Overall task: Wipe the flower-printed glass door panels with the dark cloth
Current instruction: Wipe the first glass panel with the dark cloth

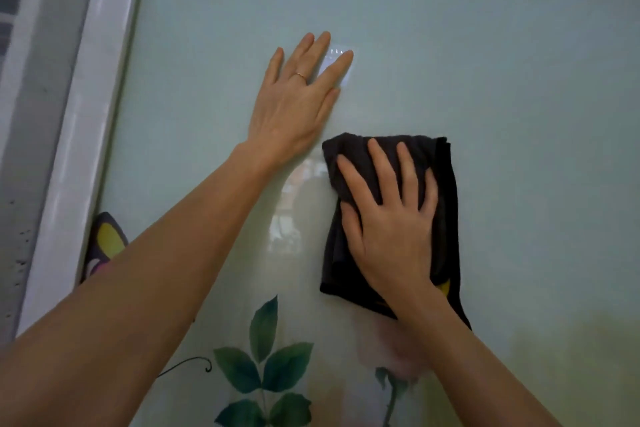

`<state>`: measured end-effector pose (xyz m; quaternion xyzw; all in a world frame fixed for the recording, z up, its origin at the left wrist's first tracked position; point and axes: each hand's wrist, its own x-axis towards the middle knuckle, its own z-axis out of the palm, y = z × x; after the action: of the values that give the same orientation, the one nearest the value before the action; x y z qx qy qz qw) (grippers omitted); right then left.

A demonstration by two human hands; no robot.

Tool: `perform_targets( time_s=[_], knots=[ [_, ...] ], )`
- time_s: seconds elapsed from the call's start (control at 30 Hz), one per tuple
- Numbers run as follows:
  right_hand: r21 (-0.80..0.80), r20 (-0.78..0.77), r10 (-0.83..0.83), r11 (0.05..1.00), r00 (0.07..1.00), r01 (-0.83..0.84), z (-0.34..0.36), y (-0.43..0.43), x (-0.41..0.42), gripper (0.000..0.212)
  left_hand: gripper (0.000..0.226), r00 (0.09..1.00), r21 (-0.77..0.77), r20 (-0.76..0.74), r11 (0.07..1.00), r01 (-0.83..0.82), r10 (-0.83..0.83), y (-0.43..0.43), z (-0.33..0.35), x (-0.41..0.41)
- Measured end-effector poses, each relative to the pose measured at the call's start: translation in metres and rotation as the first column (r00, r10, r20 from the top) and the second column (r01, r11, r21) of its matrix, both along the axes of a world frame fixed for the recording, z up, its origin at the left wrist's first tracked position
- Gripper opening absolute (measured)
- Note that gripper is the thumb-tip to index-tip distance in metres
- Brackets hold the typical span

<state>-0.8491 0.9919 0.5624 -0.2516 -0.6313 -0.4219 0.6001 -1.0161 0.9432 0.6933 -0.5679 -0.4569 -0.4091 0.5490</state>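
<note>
A pale green glass door panel point(485, 62) fills the view, printed with green leaves point(266, 367), a pink rose and a butterfly point(105, 243) low down. My left hand point(294, 104) lies flat on the glass, fingers straight, partly covering a small clear stuck-on hook or patch point(334, 57). Just below and to its right, my right hand point(391, 225) presses a folded dark cloth point(446, 191) flat against the panel with spread fingers. The cloth hangs past my wrist.
A white glossy door frame point(86, 135) runs along the panel's left edge, with a grey wall and louvred window point(14, 3) beyond it. The glass stretches wide to the right and above the hands.
</note>
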Motion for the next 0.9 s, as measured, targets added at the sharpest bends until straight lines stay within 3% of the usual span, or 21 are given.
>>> perform_targets(
  time_s=[0.07, 0.2, 0.27, 0.4, 0.5, 0.57, 0.73, 0.8, 0.9],
  knots=[
    [-0.006, 0.084, -0.018, 1.000, 0.996, 0.019, -0.018, -0.003, -0.002, 0.051, 0.049, 1.000, 0.000, 0.000, 1.000, 0.001, -0.001, 0.002, -0.001, 0.000],
    [0.050, 0.404, -0.032, 0.999, 0.914, 0.013, -0.054, -0.001, 0.021, 0.051, 0.048, 1.000, -0.016, -0.006, 1.000, 0.021, -0.021, 0.000, -0.001, -0.001],
    [0.058, 0.448, -0.042, 0.998, 0.893, 0.018, -0.052, 0.005, 0.038, 0.052, 0.049, 1.000, -0.028, -0.014, 0.999, 0.026, -0.026, 0.000, -0.002, -0.001],
    [0.008, 0.084, -0.069, 0.998, 0.994, 0.069, -0.014, 0.013, 0.050, 0.053, 0.058, 1.000, -0.040, -0.024, 0.999, 0.007, -0.008, -0.004, -0.008, -0.007],
    [-0.033, -0.086, -0.066, 0.997, 0.994, 0.063, 0.001, 0.010, 0.030, 0.052, 0.058, 0.999, -0.044, -0.035, 0.999, 0.002, -0.004, -0.006, -0.011, -0.010],
    [-0.023, -0.057, -0.064, 0.998, 0.996, 0.062, -0.009, 0.003, 0.014, 0.052, 0.058, 1.000, -0.044, -0.028, 0.999, 0.006, -0.008, -0.007, -0.012, -0.011],
    [0.057, 0.340, -0.049, 0.998, 0.939, 0.032, -0.047, -0.003, 0.017, 0.050, 0.057, 1.000, -0.046, -0.005, 0.999, -0.009, 0.009, -0.009, -0.026, -0.023],
    [0.055, 0.316, -0.049, 0.998, 0.947, 0.033, -0.039, 0.000, 0.023, 0.049, 0.056, 1.000, -0.037, 0.004, 0.999, -0.004, 0.004, -0.010, -0.032, -0.028],
    [0.008, 0.055, -0.050, 0.999, 0.997, 0.050, -0.010, 0.000, 0.008, 0.049, 0.054, 1.000, -0.014, -0.004, 1.000, 0.010, -0.010, -0.012, -0.037, -0.035]
  ],
)
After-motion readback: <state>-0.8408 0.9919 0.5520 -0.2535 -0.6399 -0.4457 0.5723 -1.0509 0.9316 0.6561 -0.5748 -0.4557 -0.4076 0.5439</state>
